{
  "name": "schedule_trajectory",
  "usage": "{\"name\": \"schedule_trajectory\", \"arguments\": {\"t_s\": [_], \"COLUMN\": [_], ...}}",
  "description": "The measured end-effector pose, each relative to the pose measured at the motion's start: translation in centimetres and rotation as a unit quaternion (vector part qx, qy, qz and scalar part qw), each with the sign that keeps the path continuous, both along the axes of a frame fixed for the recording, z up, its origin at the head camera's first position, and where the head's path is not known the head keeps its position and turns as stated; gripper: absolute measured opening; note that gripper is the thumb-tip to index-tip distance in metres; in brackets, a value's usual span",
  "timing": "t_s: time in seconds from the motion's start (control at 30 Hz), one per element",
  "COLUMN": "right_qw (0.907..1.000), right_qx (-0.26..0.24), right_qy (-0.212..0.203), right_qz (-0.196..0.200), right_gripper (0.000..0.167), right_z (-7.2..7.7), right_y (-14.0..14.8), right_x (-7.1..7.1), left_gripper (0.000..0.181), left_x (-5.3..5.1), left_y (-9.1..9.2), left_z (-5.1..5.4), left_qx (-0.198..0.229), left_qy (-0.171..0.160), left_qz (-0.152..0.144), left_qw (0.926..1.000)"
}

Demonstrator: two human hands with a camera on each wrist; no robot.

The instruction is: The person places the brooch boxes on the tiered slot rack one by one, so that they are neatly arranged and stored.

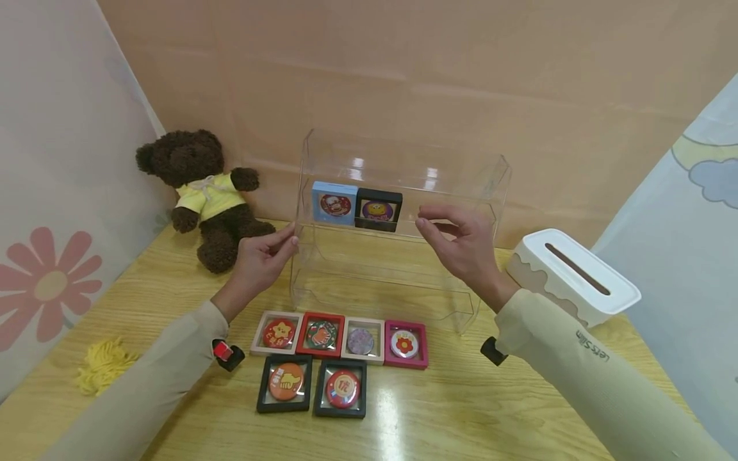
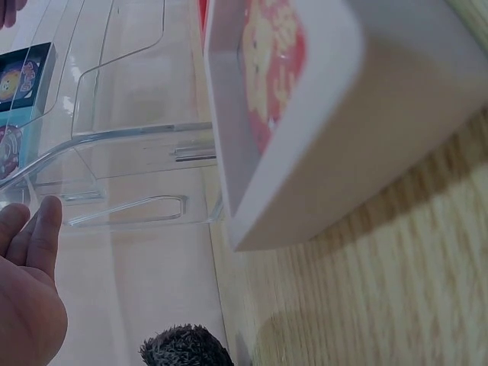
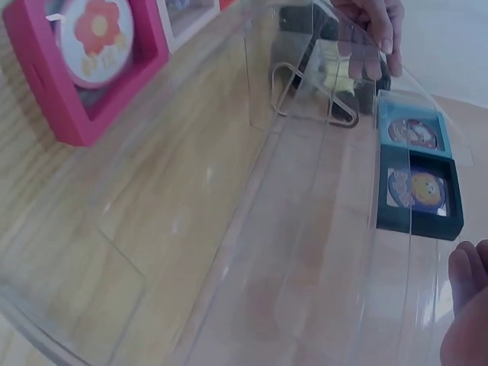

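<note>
A clear acrylic display rack (image 1: 380, 250) stands on the table. My left hand (image 1: 264, 259) pinches the rack's left side edge between thumb and fingers; the left wrist view also shows these fingers at the clear edge. On an upper shelf sit a light blue framed badge (image 1: 334, 203) and a black framed badge (image 1: 377, 210), side by side. My right hand (image 1: 464, 240) is just right of the black frame, apart from it, fingers loosely bent and nothing between them. Before the rack lie framed badges: a cream one (image 1: 277, 332), a red one (image 1: 321, 335) and a magenta one (image 1: 406, 344).
Nearer me lie two more black framed badges, an orange-badged one (image 1: 284, 384) and a red-badged one (image 1: 341, 388). A brown teddy bear (image 1: 213, 198) sits left of the rack, yellow yarn (image 1: 106, 365) at front left, a white tissue box (image 1: 573, 275) at right.
</note>
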State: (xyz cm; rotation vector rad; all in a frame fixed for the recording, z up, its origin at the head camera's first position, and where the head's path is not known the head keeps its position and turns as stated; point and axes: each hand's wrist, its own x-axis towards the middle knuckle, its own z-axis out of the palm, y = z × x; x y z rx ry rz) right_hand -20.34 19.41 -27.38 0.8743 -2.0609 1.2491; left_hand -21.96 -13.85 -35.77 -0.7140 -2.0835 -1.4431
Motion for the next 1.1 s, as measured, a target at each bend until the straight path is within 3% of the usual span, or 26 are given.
{"name": "schedule_trajectory", "arguments": {"t_s": [0.13,0.27,0.5,0.6,0.7,0.9,1.1], "right_qw": [0.9992,0.9984,0.9982,0.9975,0.9965,0.9956,0.9929], "right_qx": [-0.006,-0.003,0.025,0.053,0.071,0.084,0.109], "right_qy": [0.017,0.027,0.018,0.011,0.006,-0.008,-0.032], "right_qz": [0.037,0.049,0.051,0.046,0.042,0.041,0.034], "right_gripper": [0.016,0.019,0.022,0.023,0.025,0.028,0.031], "right_z": [-0.5,-1.0,-2.4,-3.0,-3.6,-4.8,-6.1], "right_y": [0.2,0.3,0.7,1.1,1.5,2.2,3.0], "right_x": [1.0,2.1,4.2,4.9,5.4,6.2,7.3], "left_gripper": [0.029,0.028,0.027,0.026,0.027,0.028,0.028], "left_x": [0.0,0.2,2.1,2.3,2.0,0.3,0.2], "left_y": [0.0,0.1,1.0,1.0,0.9,0.2,0.0], "left_z": [0.0,0.2,2.4,2.7,2.4,0.3,0.1], "left_qx": [0.001,-0.003,-0.010,-0.016,-0.016,-0.004,-0.001], "left_qy": [0.001,-0.001,-0.003,-0.001,0.005,0.002,-0.006], "left_qz": [0.004,0.010,0.008,0.012,0.016,0.013,0.006], "left_qw": [1.0000,0.9999,0.9999,0.9998,0.9997,0.9999,1.0000]}}
